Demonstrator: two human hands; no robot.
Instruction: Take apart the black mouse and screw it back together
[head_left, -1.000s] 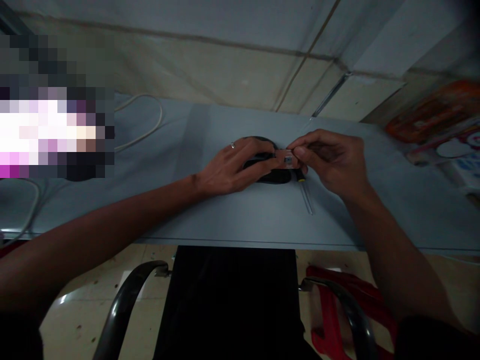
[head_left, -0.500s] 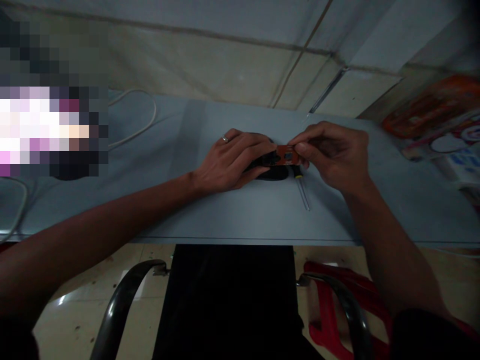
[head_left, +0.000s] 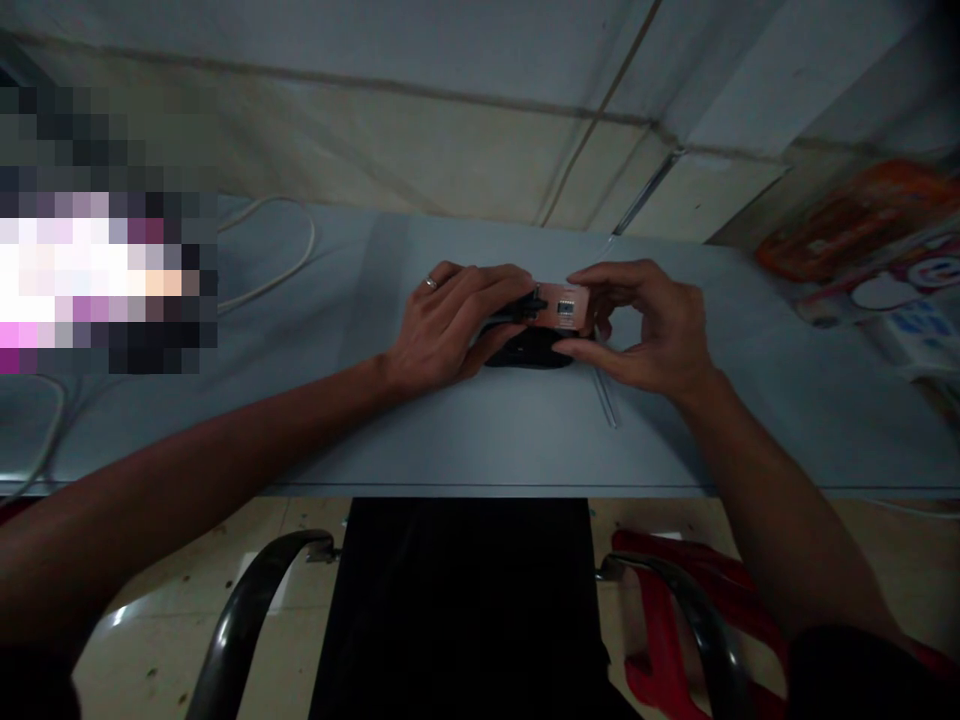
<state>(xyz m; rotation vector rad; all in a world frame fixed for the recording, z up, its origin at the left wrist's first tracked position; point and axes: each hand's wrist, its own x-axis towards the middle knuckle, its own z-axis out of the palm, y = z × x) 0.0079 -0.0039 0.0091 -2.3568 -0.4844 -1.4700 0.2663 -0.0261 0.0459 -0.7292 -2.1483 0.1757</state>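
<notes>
My left hand (head_left: 454, 325), with a ring on one finger, is closed over the left end of a small orange circuit board (head_left: 550, 297) and the dark parts beside it. The board carries a dark chip with pale pins. At the board's right end my right hand (head_left: 652, 320) curves round, the index finger at the top edge and the thumb near the bottom edge. Under the board and my left thumb lies a black rounded plastic casing (head_left: 529, 350), partly covered. A screwdriver (head_left: 606, 397) lies beneath my right hand; only its clear shaft shows.
Everything rests on a grey-blue table (head_left: 465, 440) against a tiled wall. A white cable (head_left: 311, 240) loops at the left beside a blurred-out area. Orange and white packages (head_left: 847, 220) are at the far right. A red stool (head_left: 660, 640) stands below the table.
The board has tilted and looks paler, its chip pins now showing. My right thumb has dropped from the board's right end to its lower edge, and the hand covers the screwdriver handle.
</notes>
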